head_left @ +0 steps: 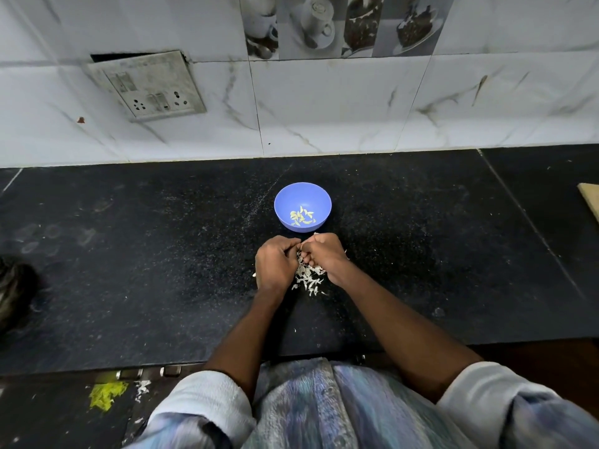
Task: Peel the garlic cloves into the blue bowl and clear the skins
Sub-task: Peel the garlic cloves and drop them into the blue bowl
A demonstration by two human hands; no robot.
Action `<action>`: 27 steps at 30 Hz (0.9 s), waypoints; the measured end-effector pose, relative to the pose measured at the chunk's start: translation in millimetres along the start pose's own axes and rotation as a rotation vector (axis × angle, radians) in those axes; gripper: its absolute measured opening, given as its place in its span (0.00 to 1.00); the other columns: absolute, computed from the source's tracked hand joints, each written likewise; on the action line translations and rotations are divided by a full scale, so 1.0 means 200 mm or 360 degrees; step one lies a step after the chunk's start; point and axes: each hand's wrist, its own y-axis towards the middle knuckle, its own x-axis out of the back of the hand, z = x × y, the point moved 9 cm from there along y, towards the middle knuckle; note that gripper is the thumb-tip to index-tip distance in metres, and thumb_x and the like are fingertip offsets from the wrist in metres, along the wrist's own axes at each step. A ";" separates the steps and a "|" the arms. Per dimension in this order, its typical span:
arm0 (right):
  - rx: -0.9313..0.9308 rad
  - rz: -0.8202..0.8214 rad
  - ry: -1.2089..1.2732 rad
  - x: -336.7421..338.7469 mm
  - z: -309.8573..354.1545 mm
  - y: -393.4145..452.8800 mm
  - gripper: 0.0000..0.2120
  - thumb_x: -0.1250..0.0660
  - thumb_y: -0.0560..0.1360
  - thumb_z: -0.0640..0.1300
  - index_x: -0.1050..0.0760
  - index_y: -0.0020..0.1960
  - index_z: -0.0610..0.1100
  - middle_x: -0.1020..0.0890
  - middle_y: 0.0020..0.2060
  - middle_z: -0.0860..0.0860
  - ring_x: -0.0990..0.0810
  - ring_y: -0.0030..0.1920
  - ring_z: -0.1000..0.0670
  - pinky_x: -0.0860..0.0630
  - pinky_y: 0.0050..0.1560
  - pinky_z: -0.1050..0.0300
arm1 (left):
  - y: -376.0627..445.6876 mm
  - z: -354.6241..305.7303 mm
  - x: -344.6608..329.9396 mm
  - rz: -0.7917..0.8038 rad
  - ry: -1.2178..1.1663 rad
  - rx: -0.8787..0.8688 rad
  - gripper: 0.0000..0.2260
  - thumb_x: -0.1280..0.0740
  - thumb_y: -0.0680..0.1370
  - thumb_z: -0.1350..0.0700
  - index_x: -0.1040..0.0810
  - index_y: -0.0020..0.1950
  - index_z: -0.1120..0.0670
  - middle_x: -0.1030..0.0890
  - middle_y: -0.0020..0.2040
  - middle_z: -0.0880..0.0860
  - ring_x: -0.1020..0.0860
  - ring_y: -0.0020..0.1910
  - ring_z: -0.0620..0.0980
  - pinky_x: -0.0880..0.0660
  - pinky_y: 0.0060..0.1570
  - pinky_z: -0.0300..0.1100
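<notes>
I see my left grip (275, 260) and right grip (322, 254) curled together, contents hidden, over garlic skins (309, 277) on the table (129, 270), blue bowl (302, 207) of peeled cloves (302, 217) just beyond.

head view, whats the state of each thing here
blue bowl: upright, holds peeled cloves
garlic skins: loose pile on counter
left hand: fingers curled, content hidden
right hand: fingers curled, content hidden
wall socket: nothing plugged in
</notes>
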 end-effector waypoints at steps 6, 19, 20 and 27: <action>-0.0085 0.0010 0.0122 0.01 -0.02 -0.02 0.05 0.35 0.73 0.29 0.19 0.44 0.33 0.21 0.29 0.44 0.25 0.27 0.51 0.30 0.29 0.60 | 0.00 -0.06 -0.02 0.0096 0.0265 -0.0220 0.13 0.27 0.74 0.67 0.11 0.56 0.54 0.14 0.47 0.50 0.18 0.47 0.52 0.18 0.47 0.49; 0.0176 -0.0115 -0.0355 0.02 0.04 0.01 0.08 0.31 0.72 0.43 0.19 0.38 0.39 0.19 0.31 0.50 0.23 0.33 0.52 0.27 0.35 0.55 | 0.03 -0.07 -0.01 0.0157 0.0219 -0.0043 0.10 0.28 0.77 0.62 0.12 0.54 0.50 0.14 0.48 0.50 0.17 0.47 0.52 0.20 0.47 0.48; 0.0137 -0.0102 -0.0300 0.02 0.03 0.01 0.09 0.32 0.72 0.42 0.21 0.37 0.36 0.20 0.30 0.48 0.24 0.32 0.51 0.28 0.35 0.53 | 0.03 -0.08 -0.01 0.0169 0.0291 -0.0128 0.10 0.28 0.77 0.62 0.12 0.55 0.51 0.14 0.47 0.50 0.18 0.47 0.53 0.20 0.45 0.48; -0.0206 0.0015 0.0151 0.00 -0.04 0.00 0.08 0.35 0.73 0.32 0.24 0.37 0.40 0.24 0.28 0.47 0.28 0.26 0.53 0.33 0.28 0.60 | -0.01 -0.12 -0.04 0.0215 0.0525 -0.0418 0.17 0.28 0.73 0.67 0.14 0.60 0.56 0.15 0.51 0.53 0.19 0.51 0.56 0.18 0.40 0.50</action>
